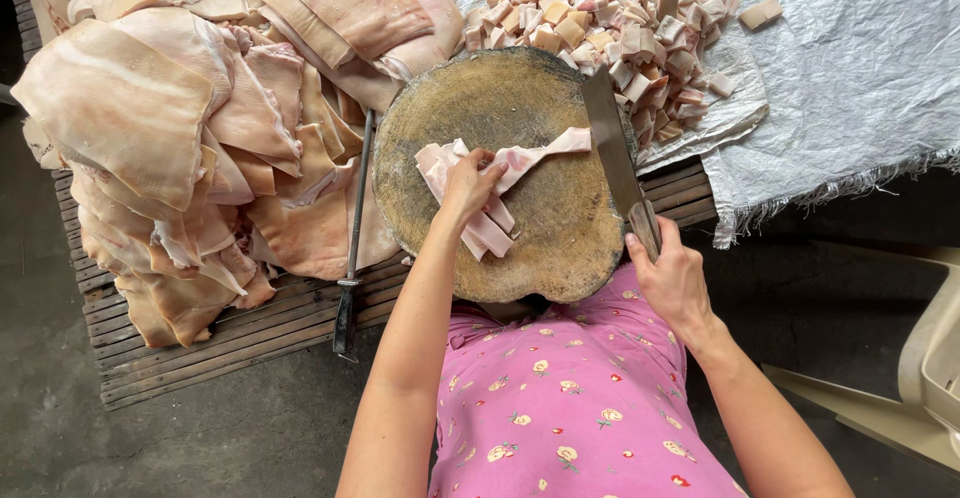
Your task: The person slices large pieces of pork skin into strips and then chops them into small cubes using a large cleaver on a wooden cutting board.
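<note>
Hands at round chopping block, pork fat strips.
Left hand (468, 184) presses pale strips (480, 198) on wooden block (500, 98); right hand (672, 280) grips cleaver (612, 148), blade flat on the block's right edge. Cut cubes (620, 18) heaped beyond; skin slabs (200, 118) stacked left.

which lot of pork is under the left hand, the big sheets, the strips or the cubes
The strips on the round chopping block. The left hand presses on them, while the big sheets lie off to the left and the cubes behind the block.
</note>
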